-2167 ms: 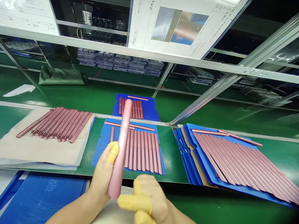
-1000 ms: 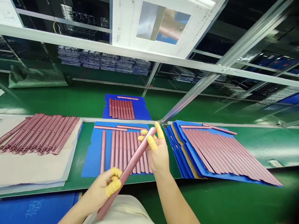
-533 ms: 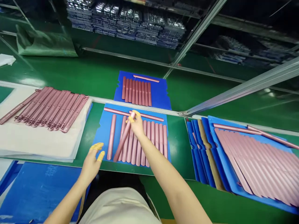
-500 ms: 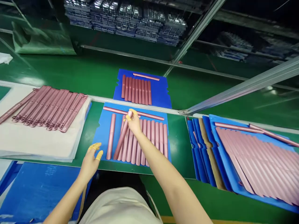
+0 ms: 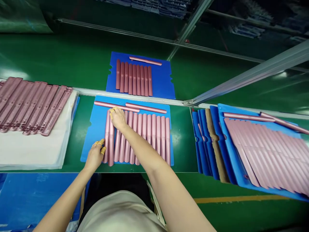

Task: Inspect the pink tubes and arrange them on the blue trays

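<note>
On a light blue sheet (image 5: 88,138) lies a row of long, rounded pink metallic casings (image 5: 149,129), side by side. My right hand (image 5: 118,118), with yellow finger covers, grips the upper end of the second pink casing from the left (image 5: 111,145); the hand hides that end. This casing lies close beside the leftmost casing (image 5: 106,138), and its lower end juts a little past the others. My left hand (image 5: 95,154), also in yellow finger covers, has its fingers apart, with the tips at the left side of the leftmost casing. Two casings (image 5: 146,108) lie crosswise above the row.
Left, flat pink parts (image 5: 36,106) rest on white sheets (image 5: 31,151). Beyond the metal rail (image 5: 87,91), a dark blue sheet (image 5: 159,80) holds more casings. Upright blue dividers (image 5: 201,145) and a casing-laden sheet (image 5: 243,174) stand right. A metal post (image 5: 241,80) slants across.
My right hand has moved left and down with the tilted casing, which now lies beside the leftmost one. My left hand has come up against the leftmost casing. The view has shifted.
</note>
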### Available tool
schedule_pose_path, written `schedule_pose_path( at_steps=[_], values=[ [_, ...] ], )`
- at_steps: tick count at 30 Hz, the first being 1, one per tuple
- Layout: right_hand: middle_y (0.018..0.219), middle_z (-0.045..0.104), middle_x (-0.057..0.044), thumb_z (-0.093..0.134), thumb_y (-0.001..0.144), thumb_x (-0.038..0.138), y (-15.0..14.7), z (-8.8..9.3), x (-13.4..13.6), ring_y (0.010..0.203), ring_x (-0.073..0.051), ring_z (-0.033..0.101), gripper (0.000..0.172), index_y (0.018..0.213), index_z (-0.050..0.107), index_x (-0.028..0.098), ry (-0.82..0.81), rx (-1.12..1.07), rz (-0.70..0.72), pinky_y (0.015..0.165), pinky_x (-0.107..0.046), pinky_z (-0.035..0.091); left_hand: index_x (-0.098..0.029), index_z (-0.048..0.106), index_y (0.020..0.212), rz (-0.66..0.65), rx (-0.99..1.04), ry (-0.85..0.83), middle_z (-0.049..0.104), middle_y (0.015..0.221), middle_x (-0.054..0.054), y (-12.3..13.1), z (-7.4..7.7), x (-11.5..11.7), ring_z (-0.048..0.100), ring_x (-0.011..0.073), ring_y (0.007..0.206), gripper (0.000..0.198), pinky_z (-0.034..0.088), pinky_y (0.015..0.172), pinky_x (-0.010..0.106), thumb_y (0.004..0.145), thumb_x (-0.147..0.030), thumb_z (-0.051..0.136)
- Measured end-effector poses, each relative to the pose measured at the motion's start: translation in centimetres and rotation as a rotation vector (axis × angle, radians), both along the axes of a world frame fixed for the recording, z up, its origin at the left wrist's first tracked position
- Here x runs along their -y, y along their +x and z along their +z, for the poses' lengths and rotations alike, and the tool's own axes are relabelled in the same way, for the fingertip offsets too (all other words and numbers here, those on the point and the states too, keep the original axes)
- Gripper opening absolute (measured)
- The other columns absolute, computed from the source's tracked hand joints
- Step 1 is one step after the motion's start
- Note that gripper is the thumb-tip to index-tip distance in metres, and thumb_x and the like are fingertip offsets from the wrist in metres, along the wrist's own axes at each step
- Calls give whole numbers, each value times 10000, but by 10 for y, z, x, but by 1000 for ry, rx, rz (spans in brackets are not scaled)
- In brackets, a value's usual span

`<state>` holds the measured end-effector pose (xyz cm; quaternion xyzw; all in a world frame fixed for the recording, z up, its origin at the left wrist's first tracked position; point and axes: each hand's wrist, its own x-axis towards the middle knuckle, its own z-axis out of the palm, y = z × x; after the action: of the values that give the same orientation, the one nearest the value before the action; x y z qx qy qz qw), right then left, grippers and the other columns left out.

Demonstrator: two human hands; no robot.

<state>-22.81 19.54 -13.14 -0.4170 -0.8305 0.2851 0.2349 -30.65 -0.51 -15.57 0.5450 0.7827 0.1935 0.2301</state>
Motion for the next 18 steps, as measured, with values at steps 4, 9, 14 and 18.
schedule_pose_path(
  at_steps=[4, 9, 14, 18],
  values=[
    [1224, 554, -110, 469, 873, 227, 24, 13, 8, 1132, -234, 446, 303, 1146, 573, 147, 102, -13, -57, 992, -399, 344, -62, 479, 1264, -49, -71, 40, 522, 1240, 202, 2, 5, 12, 467, 307, 1175, 485, 389, 989, 453, 870, -338, 422],
    [1175, 571, -86, 398, 904, 246, 147, 23, 56, 1165, -161, 445, 296, 1150, 542, 170, 267, -136, -383, 1016, -358, 358, -170, 223, 1426, -473, -283, 222, 309, 1451, 196, 9, 12, 41, 284, 313, 1335, 761, 337, 1015, 475, 804, -489, 524],
    [1097, 585, -127, 427, 882, 290, 300, -11, 142, 1069, -227, 498, 296, 1116, 567, 175, 217, -62, -791, 935, -480, 419, -215, 151, 1448, -598, -372, 239, 343, 1446, 165, 7, 4, 48, 264, 275, 1353, 703, 310, 1034, 451, 854, -388, 485],
    [1069, 602, -157, 443, 873, 305, 349, -33, 199, 1022, -253, 520, 315, 1108, 582, 147, 119, -15, -943, 874, -504, 450, -222, 181, 1439, -577, -344, 263, 341, 1445, 173, 2, 1, 41, 290, 284, 1340, 682, 302, 1040, 468, 854, -387, 488]
  ],
)
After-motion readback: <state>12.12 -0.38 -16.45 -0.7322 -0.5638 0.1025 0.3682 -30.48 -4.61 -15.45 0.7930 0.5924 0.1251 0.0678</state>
